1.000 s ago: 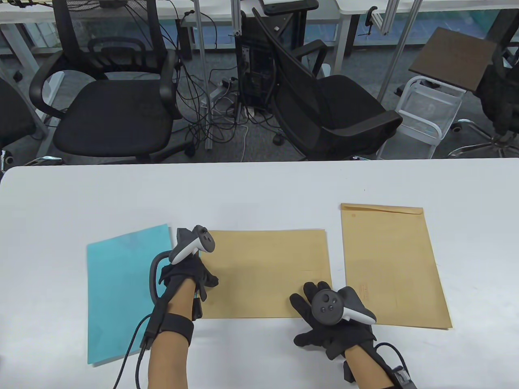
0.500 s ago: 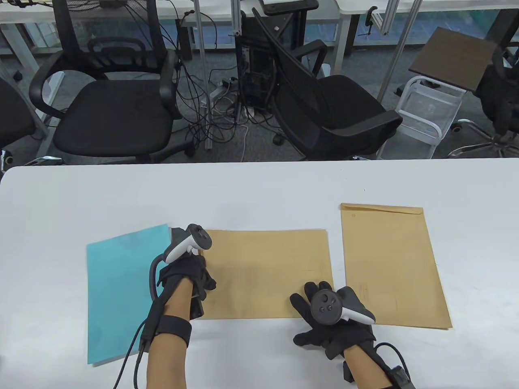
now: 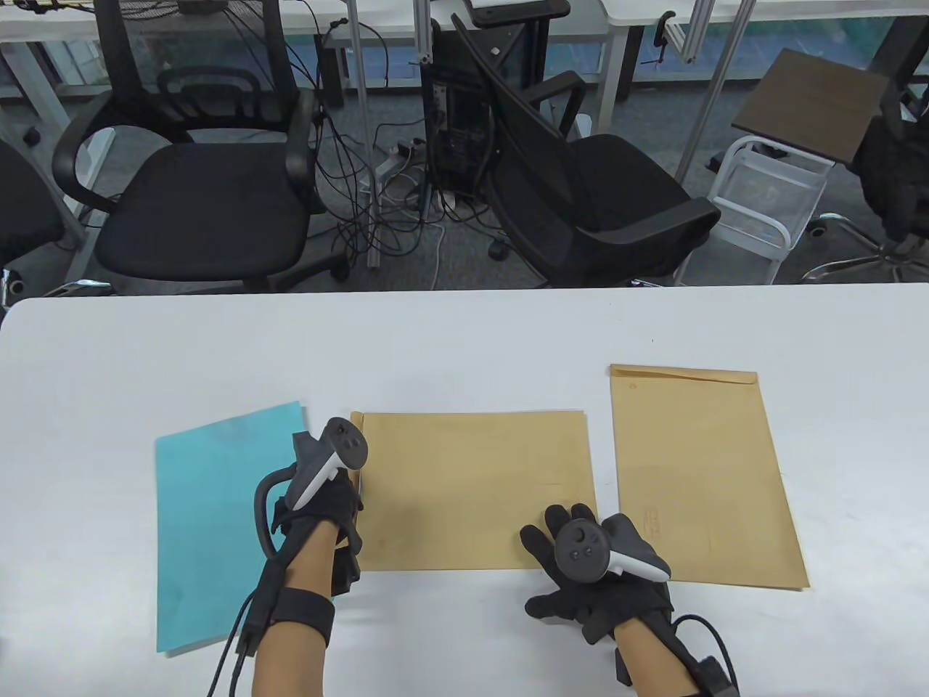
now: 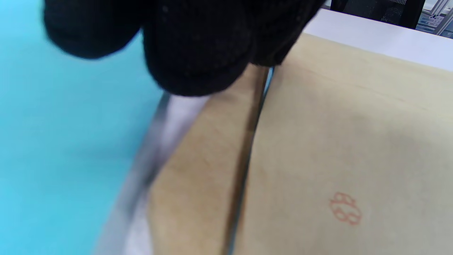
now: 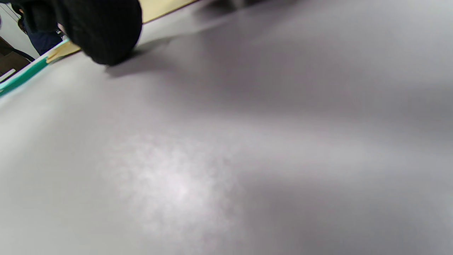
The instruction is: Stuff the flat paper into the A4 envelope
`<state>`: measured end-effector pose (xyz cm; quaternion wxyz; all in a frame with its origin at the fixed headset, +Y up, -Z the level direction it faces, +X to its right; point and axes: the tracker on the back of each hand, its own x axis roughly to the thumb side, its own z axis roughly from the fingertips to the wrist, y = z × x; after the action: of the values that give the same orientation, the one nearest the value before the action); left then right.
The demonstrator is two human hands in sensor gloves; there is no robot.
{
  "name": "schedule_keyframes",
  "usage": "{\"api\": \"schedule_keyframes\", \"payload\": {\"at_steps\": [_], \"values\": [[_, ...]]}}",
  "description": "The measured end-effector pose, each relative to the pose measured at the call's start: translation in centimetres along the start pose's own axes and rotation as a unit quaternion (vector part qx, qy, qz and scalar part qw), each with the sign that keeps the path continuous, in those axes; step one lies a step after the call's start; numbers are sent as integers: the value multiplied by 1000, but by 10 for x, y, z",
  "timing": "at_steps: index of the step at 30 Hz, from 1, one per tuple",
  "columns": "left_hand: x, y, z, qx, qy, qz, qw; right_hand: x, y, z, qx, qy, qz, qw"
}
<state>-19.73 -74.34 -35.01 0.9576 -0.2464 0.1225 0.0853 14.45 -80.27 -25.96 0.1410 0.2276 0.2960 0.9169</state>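
A brown A4 envelope (image 3: pixel 472 486) lies lengthwise at the table's middle front. Its flap (image 4: pixel 198 159) is folded out at the left end, and a thin blue edge shows in the opening in the left wrist view. A stack of blue paper (image 3: pixel 210 523) lies flat to its left. My left hand (image 3: pixel 337 504) is at the envelope's left end, gloved fingertips (image 4: pixel 191 46) bunched over the flap's fold; whether they grip it is hidden. My right hand (image 3: pixel 573 559) rests flat, fingers spread, on the envelope's near right corner.
A second brown envelope (image 3: pixel 697 472) lies upright to the right, close beside the first. The white table (image 3: pixel 464 341) runs back to its far edge, with black office chairs (image 3: pixel 203 189) and cables beyond. The table's front edge is near my wrists.
My left hand has drawn back left and toward me, uncovering the envelope's left end. The right hand and both envelopes have stayed in place.
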Motion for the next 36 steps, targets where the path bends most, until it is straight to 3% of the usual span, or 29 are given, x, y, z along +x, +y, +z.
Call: {"api": "schedule_keyframes", "payload": {"at_steps": [14, 17, 22, 28, 36], "values": [[0, 1, -22, 68, 23, 31, 997, -1, 0, 0, 3, -5, -10, 1000], [-3, 0, -23, 62, 33, 59, 996, -2, 0, 0, 4, -5, -12, 1000], [-1, -3, -29, 31, 50, 26, 998, -2, 0, 0, 5, -5, -11, 1000], [5, -5, -36, 68, 96, -2, 993, -2, 0, 0, 6, -6, -11, 1000], [8, -3, -40, 60, 81, 11, 995, -2, 0, 0, 7, -7, -14, 1000]]}}
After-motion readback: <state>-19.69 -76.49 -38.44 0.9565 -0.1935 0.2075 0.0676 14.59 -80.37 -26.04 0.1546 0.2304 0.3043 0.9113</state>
